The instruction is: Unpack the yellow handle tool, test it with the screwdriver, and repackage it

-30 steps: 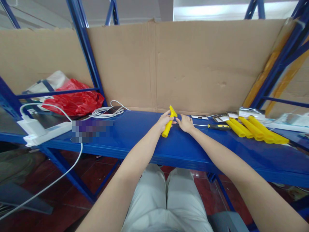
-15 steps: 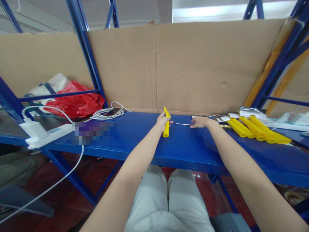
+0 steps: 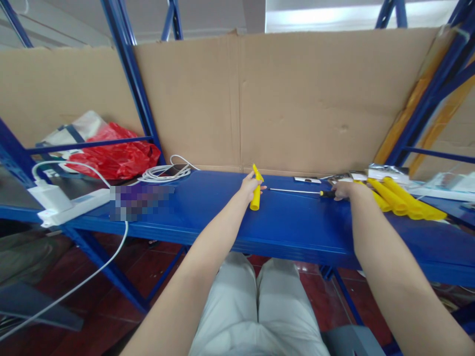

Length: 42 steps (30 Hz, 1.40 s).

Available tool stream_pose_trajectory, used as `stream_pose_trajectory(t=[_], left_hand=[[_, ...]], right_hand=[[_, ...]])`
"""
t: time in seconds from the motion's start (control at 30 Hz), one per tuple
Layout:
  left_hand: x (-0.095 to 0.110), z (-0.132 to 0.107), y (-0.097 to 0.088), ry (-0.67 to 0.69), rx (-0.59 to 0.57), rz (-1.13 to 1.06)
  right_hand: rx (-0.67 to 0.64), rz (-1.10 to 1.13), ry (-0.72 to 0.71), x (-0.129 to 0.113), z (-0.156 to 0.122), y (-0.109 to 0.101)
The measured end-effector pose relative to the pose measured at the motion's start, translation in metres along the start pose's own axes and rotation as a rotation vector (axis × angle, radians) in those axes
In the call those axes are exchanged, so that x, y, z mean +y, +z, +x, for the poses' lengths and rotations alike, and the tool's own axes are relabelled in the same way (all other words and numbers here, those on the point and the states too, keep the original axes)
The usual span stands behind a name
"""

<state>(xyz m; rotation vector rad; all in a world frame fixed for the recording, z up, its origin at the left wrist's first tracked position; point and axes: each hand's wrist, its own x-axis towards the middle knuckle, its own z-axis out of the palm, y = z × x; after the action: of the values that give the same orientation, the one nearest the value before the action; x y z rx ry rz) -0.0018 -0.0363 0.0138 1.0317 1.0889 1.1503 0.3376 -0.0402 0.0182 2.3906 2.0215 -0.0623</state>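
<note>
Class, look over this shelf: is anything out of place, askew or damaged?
The power strip sits askew at the front edge of the blue shelf, its cable dangling floorward. The cardboard backing is dented.

One screwdriver [image 3: 326, 194], one red bag [image 3: 115, 155], at least four yellow tubes [image 3: 393, 198].

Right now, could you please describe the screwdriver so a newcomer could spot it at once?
On the blue shelf before the cardboard wall, the screwdriver lies flat, its handle at the right hand. Unlike the plain yellow tubes beside it, it has a thin metal shaft.
</note>
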Motion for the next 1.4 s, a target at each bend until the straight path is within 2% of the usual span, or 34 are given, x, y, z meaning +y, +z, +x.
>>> stream_pose_trajectory(t=[0.07,0.23,0.37,0.5,0.6,0.7,0.83,1.0,1.2,1.33,1.4], left_hand=[[0.0,0.0,0.0,0.001,0.008,0.0],[0.0,0.0,0.001,0.006,0.029,0.002],[0.0,0.002,0.0,0.015,0.038,-0.002],[-0.001,0.005,-0.002,0.023,0.075,-0.013],[-0.001,0.006,-0.002,0.035,0.109,-0.022],[-0.001,0.006,-0.003,0.036,0.114,-0.026],[0.0,0.004,-0.002,0.018,0.098,-0.032],[0.002,-0.001,-0.001,-0.009,0.084,-0.026],[0.002,-0.002,0.0,-0.015,0.073,-0.04],[0.0,0.003,-0.001,-0.031,0.06,-0.062],[-0.001,0.006,-0.002,-0.046,0.038,-0.071]], right_hand=[[0.017,-0.023,-0.005,-0.002,0.0,0.002],[0.026,-0.034,0.086,-0.011,-0.006,0.0],[0.105,0.054,0.005,-0.017,-0.012,-0.008],[0.243,0.36,-0.044,-0.026,-0.026,-0.02],[0.304,0.648,-0.02,-0.038,-0.038,-0.028],[0.482,0.979,0.037,-0.052,-0.045,-0.033],[0.688,1.472,0.138,-0.062,-0.039,-0.036],[0.861,1.698,0.274,-0.057,-0.025,-0.039],[0.89,1.674,0.315,-0.04,-0.018,-0.036],[0.898,2.033,0.389,-0.043,-0.025,-0.039],[0.879,2.217,0.371,-0.048,-0.031,-0.041]])
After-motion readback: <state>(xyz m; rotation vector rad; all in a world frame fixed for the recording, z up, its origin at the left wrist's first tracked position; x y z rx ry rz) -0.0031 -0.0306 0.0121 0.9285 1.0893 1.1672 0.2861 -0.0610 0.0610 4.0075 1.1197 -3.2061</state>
